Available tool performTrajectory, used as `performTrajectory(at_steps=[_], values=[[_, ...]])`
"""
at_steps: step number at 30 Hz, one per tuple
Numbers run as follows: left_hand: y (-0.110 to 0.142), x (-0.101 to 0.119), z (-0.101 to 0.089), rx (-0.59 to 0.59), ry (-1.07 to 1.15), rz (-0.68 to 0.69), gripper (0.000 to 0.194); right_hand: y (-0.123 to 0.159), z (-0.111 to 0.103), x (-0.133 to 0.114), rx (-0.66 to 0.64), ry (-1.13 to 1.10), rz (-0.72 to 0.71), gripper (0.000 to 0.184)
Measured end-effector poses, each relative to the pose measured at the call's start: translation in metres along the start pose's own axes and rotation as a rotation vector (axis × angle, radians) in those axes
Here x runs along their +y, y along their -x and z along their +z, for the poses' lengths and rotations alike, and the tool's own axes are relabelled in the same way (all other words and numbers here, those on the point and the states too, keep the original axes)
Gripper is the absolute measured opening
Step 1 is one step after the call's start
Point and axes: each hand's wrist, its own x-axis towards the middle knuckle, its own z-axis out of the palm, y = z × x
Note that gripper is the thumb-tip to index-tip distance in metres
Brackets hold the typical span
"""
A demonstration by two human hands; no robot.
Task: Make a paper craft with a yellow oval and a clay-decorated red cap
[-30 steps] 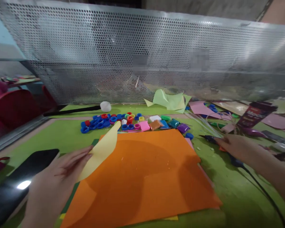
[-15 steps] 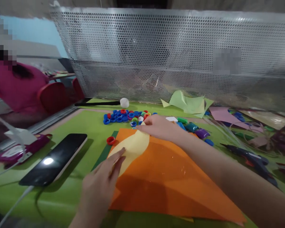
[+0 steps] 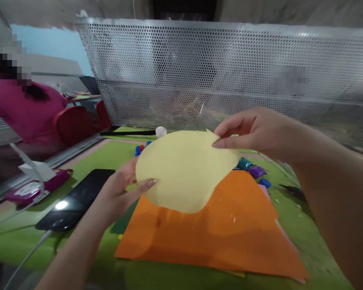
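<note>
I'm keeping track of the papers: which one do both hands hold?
The pale yellow, rounded paper; the orange sheet and dark green sheet lie flat, unheld.

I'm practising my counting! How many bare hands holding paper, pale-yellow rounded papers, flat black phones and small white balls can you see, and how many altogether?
Bare left hand and bare right hand: 2
Pale-yellow rounded paper: 1
Flat black phone: 1
Small white ball: 1
Total: 5
</note>
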Motion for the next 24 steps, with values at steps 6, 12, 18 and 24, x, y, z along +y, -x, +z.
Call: performTrajectory(at_steps=[6, 12, 18, 24], values=[[-0.026, 0.028, 0.018, -0.250, 0.140, -0.089, 0.029, 0.012, -0.006, 0.051, 0.118, 0.048, 0.312, 0.022], [-0.032, 0.037, 0.044, -0.314, 0.047, -0.120, 0.026, 0.039, 0.016, 0.077, 0.026, -0.008, 0.434, 0.019], [-0.027, 0.034, 0.062, -0.336, -0.102, -0.058, 0.024, 0.063, 0.037, 0.086, -0.215, -0.047, 0.502, 0.014], [-0.034, 0.020, 0.073, -0.398, -0.161, -0.040, 0.025, 0.078, 0.062, 0.103, -0.266, 0.004, 0.547, 0.015]])
